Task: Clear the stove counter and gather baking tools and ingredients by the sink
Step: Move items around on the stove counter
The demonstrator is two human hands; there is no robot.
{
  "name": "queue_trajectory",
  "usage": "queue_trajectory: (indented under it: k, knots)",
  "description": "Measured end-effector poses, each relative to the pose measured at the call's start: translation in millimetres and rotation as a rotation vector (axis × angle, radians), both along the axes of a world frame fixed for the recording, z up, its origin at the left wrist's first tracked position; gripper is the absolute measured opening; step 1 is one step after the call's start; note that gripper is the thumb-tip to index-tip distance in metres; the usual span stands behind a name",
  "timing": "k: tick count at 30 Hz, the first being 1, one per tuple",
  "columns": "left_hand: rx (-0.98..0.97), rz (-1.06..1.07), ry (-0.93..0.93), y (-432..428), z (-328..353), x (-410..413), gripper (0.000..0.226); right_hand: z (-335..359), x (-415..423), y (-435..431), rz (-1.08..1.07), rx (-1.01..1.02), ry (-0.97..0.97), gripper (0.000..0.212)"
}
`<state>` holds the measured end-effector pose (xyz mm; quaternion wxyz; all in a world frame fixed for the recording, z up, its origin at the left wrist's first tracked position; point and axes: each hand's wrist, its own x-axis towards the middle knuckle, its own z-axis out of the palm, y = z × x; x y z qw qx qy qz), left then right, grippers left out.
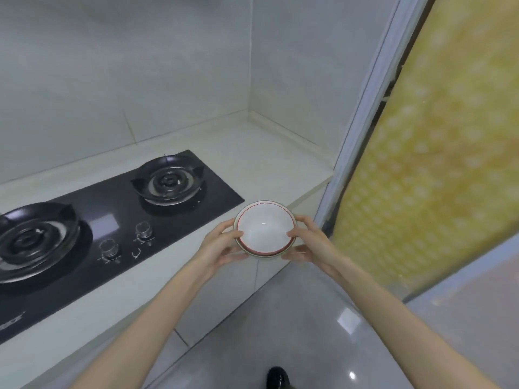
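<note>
A white bowl (264, 228) with a thin red line around its rim is held over the front right edge of the pale stove counter (261, 164). It looks like a stack of two bowls, since a second rim shows just beneath. My left hand (222, 244) grips the left side, thumb on the rim. My right hand (307, 244) grips the right side the same way. The bowl is empty inside.
A black glass two-burner gas hob (118, 220) is set into the counter, with two knobs (144, 230) along its front. Tiled walls close the back and right corner. A door frame and yellow patterned panel (438, 164) stand at right. Glossy grey floor lies below.
</note>
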<state>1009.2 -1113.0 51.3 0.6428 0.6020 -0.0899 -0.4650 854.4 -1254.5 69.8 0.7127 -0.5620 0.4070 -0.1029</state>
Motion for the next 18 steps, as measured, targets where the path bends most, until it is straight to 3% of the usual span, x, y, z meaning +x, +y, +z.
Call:
queue_trajectory:
  k: [8,18]
  knots:
    - [0.02,0.099,0.051,-115.5,-16.1,49.8,0.041,-16.7,79.7,-136.5,0.106,0.088,0.105,0.041]
    - [0.079,0.126,0.116,-208.3,-77.2,149.2,0.048,-72.6,188.5,-236.9,0.174,0.183,0.168,0.045]
